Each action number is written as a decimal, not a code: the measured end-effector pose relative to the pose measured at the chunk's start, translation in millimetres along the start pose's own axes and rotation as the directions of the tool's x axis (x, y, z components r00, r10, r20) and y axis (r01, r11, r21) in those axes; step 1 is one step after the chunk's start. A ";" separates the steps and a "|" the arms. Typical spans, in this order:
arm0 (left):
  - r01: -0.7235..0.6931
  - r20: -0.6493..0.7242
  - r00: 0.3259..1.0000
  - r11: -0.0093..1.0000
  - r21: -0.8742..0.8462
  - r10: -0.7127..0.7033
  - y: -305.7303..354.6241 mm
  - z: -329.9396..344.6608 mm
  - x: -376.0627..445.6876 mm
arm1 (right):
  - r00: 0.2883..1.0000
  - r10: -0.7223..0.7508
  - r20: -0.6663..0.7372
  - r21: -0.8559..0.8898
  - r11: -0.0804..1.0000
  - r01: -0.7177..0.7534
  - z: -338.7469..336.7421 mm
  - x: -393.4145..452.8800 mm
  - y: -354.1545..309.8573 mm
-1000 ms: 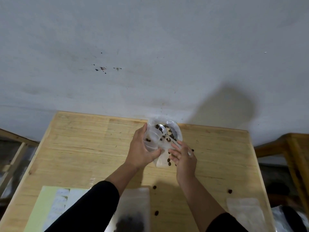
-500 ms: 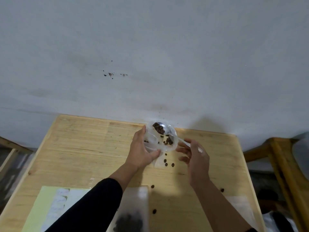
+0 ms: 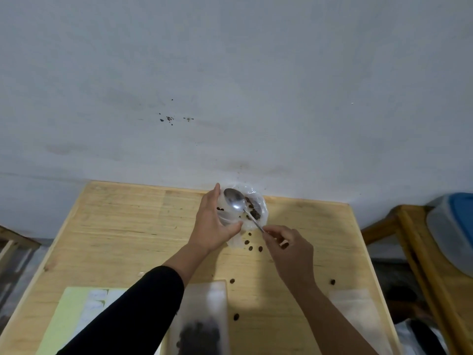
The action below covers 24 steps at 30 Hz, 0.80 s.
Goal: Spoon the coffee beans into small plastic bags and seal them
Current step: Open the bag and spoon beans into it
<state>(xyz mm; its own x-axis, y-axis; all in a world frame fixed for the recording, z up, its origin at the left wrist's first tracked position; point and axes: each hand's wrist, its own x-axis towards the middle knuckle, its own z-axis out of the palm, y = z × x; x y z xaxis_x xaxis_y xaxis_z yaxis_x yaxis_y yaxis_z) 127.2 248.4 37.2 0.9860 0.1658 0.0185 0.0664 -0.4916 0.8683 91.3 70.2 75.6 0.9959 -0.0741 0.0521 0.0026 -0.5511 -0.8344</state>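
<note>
My left hand [image 3: 213, 224] grips a small clear plastic bag [image 3: 236, 240] together with a clear container [image 3: 258, 213] holding coffee beans [image 3: 254, 212], near the table's far edge. My right hand [image 3: 289, 248] pinches the handle of a metal spoon [image 3: 236, 201]; its bowl looks bare and sits above the bag's mouth beside my left thumb. Several loose beans [image 3: 250, 248] lie on the wood just below the bag. A filled plastic bag [image 3: 202, 321] with dark beans lies flat at the near edge.
The wooden table [image 3: 122, 234] stands against a grey wall. A pale green sheet with labels [image 3: 76, 313] lies at the near left. A flat unfilled bag [image 3: 355, 311] lies at the near right. A second wooden stand with a blue-lidded tub [image 3: 453, 226] is on the right.
The spoon, earlier low inside the container among the beans, is now lifted with its bowl over the bag's mouth. My right hand has slid back down the handle.
</note>
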 end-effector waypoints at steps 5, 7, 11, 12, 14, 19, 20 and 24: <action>-0.041 -0.010 0.999 0.999 0.011 0.042 -0.8 1.4 -3.1 | 0.954 0.297 0.037 0.342 0.893 -0.291 -6.2 -9.0 13.9; -0.046 -0.023 0.999 0.998 0.031 0.047 -2.1 1.2 -6.0 | 0.914 0.404 -0.017 0.436 0.826 -0.357 -11.1 -8.3 25.7; -0.048 -0.063 0.997 0.995 0.084 0.054 -3.6 4.7 -11.3 | 0.822 0.553 -0.137 0.434 0.779 -0.452 -20.7 0.9 59.6; -0.041 -0.067 0.997 0.995 0.090 0.047 -3.0 6.0 -12.8 | 0.803 0.574 -0.163 0.409 0.780 -0.474 -22.4 3.7 67.8; -0.037 -0.074 0.996 0.994 0.105 0.045 -3.0 9.2 -14.3 | 0.773 0.599 -0.208 0.334 0.786 -0.520 -25.1 8.7 81.9; -0.013 -0.106 0.994 0.989 0.146 0.028 -3.0 14.6 -16.5 | 0.762 0.609 -0.219 0.193 0.793 -0.578 -28.4 16.4 104.7; -0.006 -0.111 0.994 0.989 0.151 0.023 -3.0 15.7 -17.3 | 0.775 0.592 -0.223 0.150 0.806 -0.573 -28.8 16.6 107.6; 0.016 -0.138 0.990 0.985 0.173 0.008 -1.3 18.5 -21.5 | 0.830 0.499 -0.249 0.009 0.858 -0.514 -30.0 16.3 115.7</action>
<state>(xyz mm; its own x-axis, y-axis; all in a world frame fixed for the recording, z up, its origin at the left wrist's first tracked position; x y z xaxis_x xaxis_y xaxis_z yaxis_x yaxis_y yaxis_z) 108.8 229.6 26.6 0.9559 0.2783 0.0933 0.1080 -0.6291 0.7698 105.2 -19.7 -3.6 0.8052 -0.5438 -0.2365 -0.5084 -0.4277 -0.7474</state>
